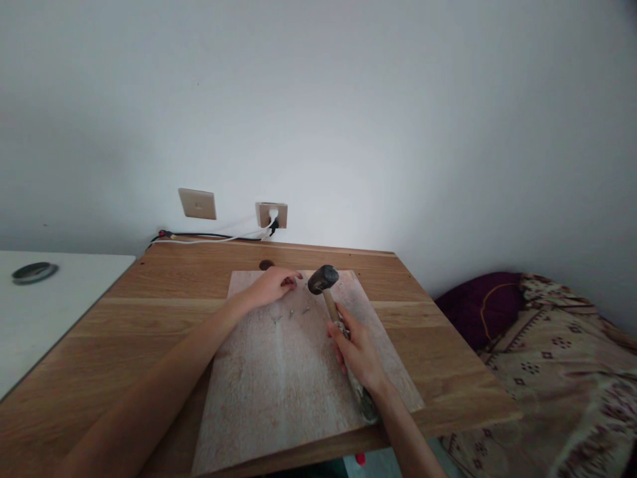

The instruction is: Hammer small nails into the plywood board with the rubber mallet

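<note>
My right hand [357, 348] is wrapped around the wooden handle of a hammer [323, 280]. Its dark, blocky head is raised above the far part of a pale wooden board [269, 398]. The handle's lower end points back toward the board's near right corner. My left hand [273, 285] is at the board's far left part, fingers bent and the index finger stretched toward the hammer head. Nothing shows between its fingers. Just in front of it are a few small nails [291, 312]; whether each is driven in or loose is too small to tell.
The board lies on a brown wooden table [438, 352] against a white wall. Behind it, a socket [279, 216] has a white plug and cables [213, 240] along the back edge. A white surface [60, 312] with a round dish [34, 273] stands left, patterned fabric [552, 378] right.
</note>
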Tool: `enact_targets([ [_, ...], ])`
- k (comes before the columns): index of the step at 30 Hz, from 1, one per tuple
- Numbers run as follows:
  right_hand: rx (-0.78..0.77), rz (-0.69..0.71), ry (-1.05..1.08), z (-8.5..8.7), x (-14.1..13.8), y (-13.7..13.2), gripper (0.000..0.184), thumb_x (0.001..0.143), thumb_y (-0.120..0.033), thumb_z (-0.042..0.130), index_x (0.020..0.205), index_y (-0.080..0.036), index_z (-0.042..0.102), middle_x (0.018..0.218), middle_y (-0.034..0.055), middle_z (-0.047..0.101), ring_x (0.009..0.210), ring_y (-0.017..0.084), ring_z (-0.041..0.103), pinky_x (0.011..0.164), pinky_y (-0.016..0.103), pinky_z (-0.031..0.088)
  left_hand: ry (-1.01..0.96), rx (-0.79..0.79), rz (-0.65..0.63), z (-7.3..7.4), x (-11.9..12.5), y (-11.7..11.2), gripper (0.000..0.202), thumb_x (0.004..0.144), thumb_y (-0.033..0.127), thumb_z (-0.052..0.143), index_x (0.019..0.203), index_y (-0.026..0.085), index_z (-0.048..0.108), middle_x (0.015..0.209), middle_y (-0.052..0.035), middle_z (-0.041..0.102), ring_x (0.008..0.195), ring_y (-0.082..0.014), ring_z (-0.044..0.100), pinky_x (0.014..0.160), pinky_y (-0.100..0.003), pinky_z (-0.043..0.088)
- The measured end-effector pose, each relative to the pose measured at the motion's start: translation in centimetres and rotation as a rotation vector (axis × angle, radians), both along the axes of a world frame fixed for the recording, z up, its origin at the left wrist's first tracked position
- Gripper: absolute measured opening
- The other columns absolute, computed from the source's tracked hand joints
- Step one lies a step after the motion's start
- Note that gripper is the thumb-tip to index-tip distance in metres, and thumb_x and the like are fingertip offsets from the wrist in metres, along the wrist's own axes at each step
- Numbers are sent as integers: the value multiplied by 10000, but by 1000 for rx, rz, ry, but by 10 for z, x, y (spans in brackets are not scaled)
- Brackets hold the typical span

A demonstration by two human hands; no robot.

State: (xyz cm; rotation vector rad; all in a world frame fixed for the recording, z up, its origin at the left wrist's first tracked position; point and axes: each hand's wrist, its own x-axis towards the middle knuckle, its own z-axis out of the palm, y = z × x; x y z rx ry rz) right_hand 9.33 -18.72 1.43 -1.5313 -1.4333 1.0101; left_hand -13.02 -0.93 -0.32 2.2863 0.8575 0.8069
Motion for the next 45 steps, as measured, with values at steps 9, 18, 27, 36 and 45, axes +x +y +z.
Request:
enact_targets([
  [9,-8,24,-13,7,-12,7,589,989,-406,519,1531,-177,493,769,-19,634,379,99,483,336,220,389,-49,-94,31,0,-4,2,128,839,181,689,946,159,756,852,-46,756,755,-181,687,752,-296,537],
  [18,51,94,-147,11,-23,20,542,975,-324,529,1493,-171,567,813,31,689,503,139,538,447,239,431,24,-90,96,10,-10,1,372,749,129,689,1120,146,663,962,-62,747,805,-198,698,730,-292,533],
  [27,38,68,-136,10,-18,20,556,985,-347,541,1513,-175,542,790,15,710,434,115,519,413,223,417,621,-40,-147,66,-8,-31,62,833,195,635,811,168,687,808,-41,724,735,-192,663,646,-280,454],
  [36,44,-65,18,8,-2,11,577,962,-478,553,1438,-151,552,685,-36,622,352,104,468,315,221,386,628,396,-146,42,45,-72,169,885,95,622,1004,168,717,968,-109,750,950,-274,730,841,-359,546],
  [45,46,-100,98,5,0,8,660,926,-513,588,1455,-124,525,719,-35,607,374,96,468,298,215,386,187,40,-76,46,-10,-8,140,882,111,601,940,169,714,891,-31,745,817,-171,677,782,-268,495],
])
